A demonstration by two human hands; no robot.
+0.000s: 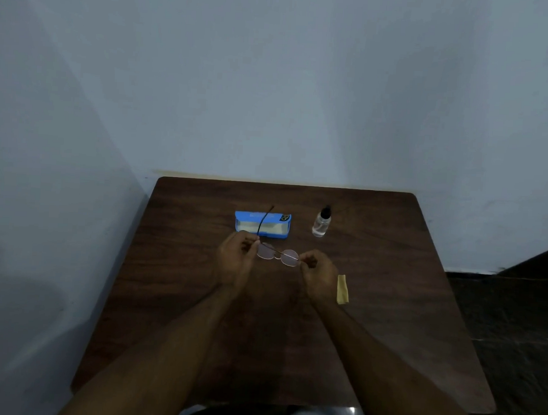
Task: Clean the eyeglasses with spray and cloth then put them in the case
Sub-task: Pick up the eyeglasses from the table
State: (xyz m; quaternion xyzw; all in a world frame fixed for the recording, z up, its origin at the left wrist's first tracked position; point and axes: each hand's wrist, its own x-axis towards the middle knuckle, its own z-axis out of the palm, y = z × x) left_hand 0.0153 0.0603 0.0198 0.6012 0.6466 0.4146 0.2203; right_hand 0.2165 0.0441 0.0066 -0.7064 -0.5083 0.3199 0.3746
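Eyeglasses (278,255) are held just above the table (196,330), the left hand (236,259) pinching one end of the frame and the right hand (318,274) the other. One temple is swung out, perhaps for folding, though dim light obscures it. The open case (262,224) lies just beyond, with the spray bottle (322,222) and cloth (342,289) to the right.

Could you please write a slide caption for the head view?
Left hand and right hand hold the eyeglasses at the table, near blue case, spray bottle and cloth.
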